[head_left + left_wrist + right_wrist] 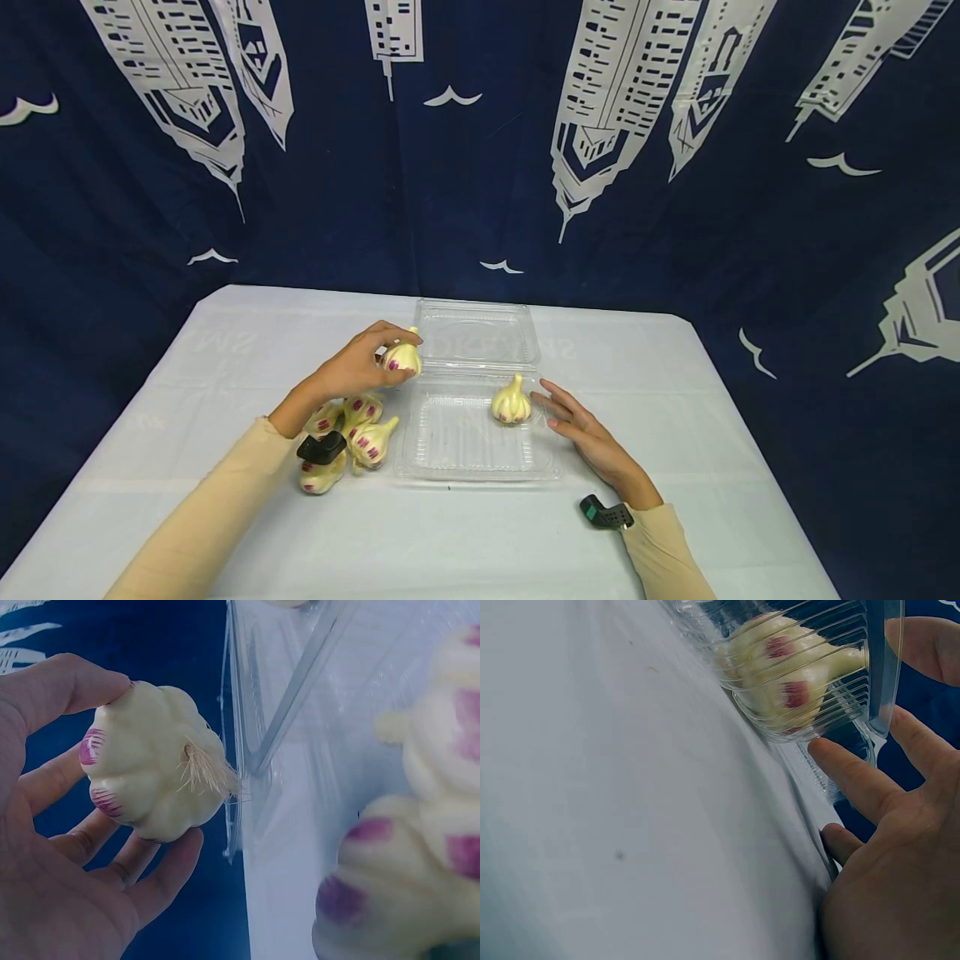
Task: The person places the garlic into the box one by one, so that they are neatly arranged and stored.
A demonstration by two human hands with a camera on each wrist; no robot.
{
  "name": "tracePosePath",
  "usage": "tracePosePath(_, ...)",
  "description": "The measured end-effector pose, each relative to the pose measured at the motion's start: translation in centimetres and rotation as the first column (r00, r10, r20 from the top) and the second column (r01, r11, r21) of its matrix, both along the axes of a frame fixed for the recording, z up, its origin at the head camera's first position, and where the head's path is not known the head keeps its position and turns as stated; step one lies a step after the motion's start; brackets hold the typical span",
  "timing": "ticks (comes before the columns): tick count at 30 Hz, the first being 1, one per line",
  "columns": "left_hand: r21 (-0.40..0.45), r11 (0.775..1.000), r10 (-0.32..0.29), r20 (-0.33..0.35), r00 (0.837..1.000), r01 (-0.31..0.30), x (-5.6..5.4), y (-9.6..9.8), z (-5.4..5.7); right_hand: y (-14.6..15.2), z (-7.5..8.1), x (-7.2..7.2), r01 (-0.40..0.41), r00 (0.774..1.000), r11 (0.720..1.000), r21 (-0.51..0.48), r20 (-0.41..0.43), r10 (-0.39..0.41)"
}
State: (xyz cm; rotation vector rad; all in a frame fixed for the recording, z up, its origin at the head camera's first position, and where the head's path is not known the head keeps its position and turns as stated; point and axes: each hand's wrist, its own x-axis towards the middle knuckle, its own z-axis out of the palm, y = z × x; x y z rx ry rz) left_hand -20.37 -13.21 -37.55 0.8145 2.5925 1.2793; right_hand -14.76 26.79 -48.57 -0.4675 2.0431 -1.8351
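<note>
My left hand (pixel 367 360) holds a garlic bulb (pixel 402 357) between thumb and fingers, above the left edge of a clear plastic clamshell box (pixel 468 467). In the left wrist view, this bulb (pixel 150 761) shows pale skin, purple patches and a tuft of dry roots. Another garlic bulb (pixel 511 402) sits inside the box's base toward its right side; the right wrist view shows that bulb (pixel 780 671) through the ribbed wall. Beside that wall is my right hand (pixel 588 433), fingers extended, with fingertips (pixel 821 750) at the box's side. The box's lid (pixel 476 333) lies folded back, away from me.
Several more garlic bulbs (pixel 371 442) lie piled left of the box, partly under my left forearm. A white cloth covers the table (pixel 637 375). Behind it hangs a dark blue curtain (pixel 465 183) with white building prints. Each wrist wears a black band (pixel 606 512).
</note>
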Motion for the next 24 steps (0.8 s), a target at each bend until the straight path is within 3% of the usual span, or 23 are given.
tracePosePath(17,0.020,0.993,-0.112,-0.011,0.994,0.112,0.6,4.2,-0.8,0.1,0.0,0.0,-0.001,1.000,1.000,-0.001,-0.003,0.001)
tracePosePath(24,-0.061,0.986,-0.160,-0.068,0.985,0.156,0.8,6.3,-1.5,0.1,-0.2,-0.1,0.003,1.000,1.000,-0.002,-0.007,-0.003)
